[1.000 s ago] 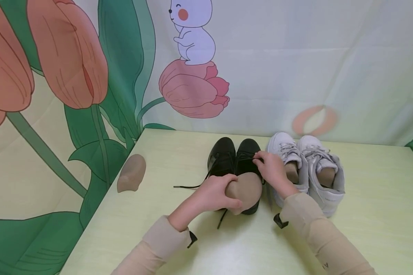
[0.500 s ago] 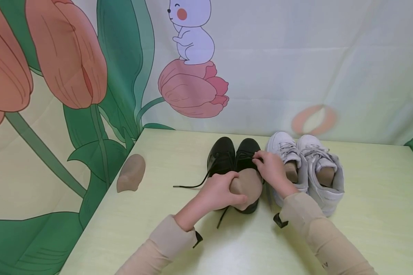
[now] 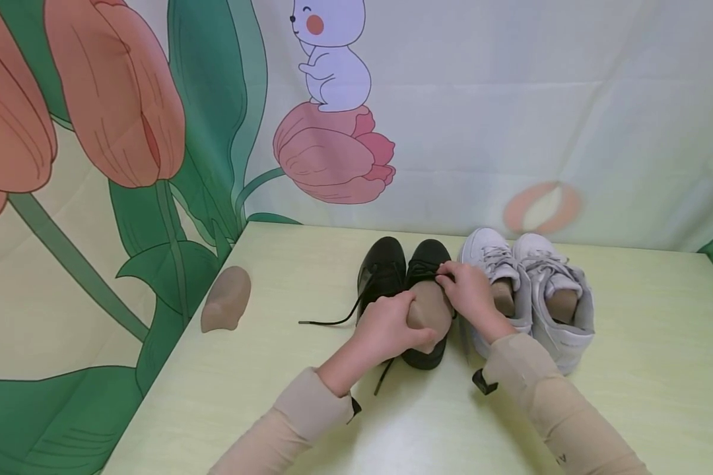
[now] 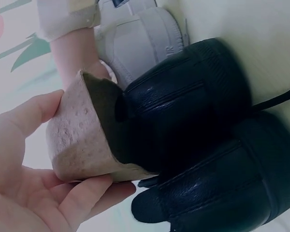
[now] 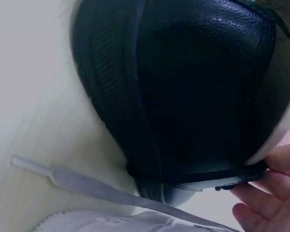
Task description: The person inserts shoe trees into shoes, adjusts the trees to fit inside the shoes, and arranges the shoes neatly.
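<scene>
The paper shoe insert (image 3: 429,307) has slid deeper into the right black shoe (image 3: 426,290), heel end still out; left hand (image 3: 386,330) grips the insert, right hand (image 3: 466,290) pinches the shoe's tongue.

white sneaker (image 4: 135,43): small raised marks on the heel, too blurred to read.
right sleeve (image 3: 561,422): a small dark mark near the bottom edge of the head view, looks like a single letter, not legible.
black shoes (image 3: 407,277): no brand or lettering to be read in any view.
backdrop (image 3: 511,99): only drawings, a rabbit and tulips; no words or numbers.
table (image 3: 630,409): no label or sign.
</scene>
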Action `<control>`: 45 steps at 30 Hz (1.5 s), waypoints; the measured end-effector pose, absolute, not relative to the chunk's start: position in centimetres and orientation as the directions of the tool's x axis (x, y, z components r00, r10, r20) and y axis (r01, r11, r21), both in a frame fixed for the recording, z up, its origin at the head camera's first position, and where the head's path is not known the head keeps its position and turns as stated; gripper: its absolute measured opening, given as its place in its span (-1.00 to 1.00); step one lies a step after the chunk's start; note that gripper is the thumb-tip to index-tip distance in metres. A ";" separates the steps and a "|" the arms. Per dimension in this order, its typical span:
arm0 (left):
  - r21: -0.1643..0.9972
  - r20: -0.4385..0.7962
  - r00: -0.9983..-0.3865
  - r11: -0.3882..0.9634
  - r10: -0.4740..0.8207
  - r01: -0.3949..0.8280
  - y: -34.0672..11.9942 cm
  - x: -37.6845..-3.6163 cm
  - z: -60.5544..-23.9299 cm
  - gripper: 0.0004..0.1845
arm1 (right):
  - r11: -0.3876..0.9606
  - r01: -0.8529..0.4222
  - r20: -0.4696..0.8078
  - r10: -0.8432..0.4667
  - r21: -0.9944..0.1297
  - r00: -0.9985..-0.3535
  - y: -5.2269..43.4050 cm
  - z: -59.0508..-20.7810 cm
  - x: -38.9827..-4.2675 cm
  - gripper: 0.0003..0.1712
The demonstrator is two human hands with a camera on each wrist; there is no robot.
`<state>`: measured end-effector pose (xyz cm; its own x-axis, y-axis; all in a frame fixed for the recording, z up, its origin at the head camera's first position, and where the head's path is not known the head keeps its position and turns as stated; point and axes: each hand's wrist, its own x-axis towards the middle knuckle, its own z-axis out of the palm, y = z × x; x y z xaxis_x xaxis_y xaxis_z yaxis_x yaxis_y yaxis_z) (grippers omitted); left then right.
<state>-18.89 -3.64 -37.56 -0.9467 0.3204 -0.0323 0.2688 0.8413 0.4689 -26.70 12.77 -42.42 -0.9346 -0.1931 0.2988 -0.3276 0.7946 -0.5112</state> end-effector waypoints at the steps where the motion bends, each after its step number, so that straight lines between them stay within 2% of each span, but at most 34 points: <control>1: 0.468 -0.026 -0.948 0.842 0.318 0.270 -3.6 -18.9 -37.7 -0.28 | 0.794 -0.328 0.299 -0.193 -0.511 -0.934 12.8 -42.4 -26.7 -0.87; 10: 0.459 -0.025 -0.940 0.840 0.339 0.291 -3.7 -18.4 -38.9 -0.16 | 0.800 -0.313 0.286 -0.185 -0.512 -0.940 12.7 -42.4 -26.7 -0.86; 17: 0.446 -0.032 -0.925 0.834 0.378 0.325 -3.7 -18.3 -39.8 -0.13 | 0.800 -0.315 0.289 -0.185 -0.511 -0.939 12.7 -42.4 -26.7 -0.86; 30: 0.606 0.059 -0.940 0.736 0.337 0.302 -3.6 -17.5 -41.5 0.05 | 0.794 -0.324 0.296 -0.190 -0.514 -0.936 12.7 -42.5 -26.7 -0.87; 34: 0.616 0.072 -0.943 0.729 0.325 0.298 -3.6 -17.4 -41.7 0.04 | 0.798 -0.316 0.286 -0.189 -0.513 -0.939 12.7 -42.5 -26.7 -0.86; 41: 0.598 0.063 -0.960 0.760 0.272 0.255 -3.3 -17.3 -41.5 -0.14 | 0.804 -0.311 0.277 -0.190 -0.507 -0.942 12.8 -42.5 -26.7 -0.86; 45: 0.590 0.074 -0.966 0.770 0.248 0.243 -3.1 -17.4 -41.2 -0.15 | 0.802 -0.317 0.285 -0.191 -0.506 -0.939 12.7 -42.4 -26.7 -0.86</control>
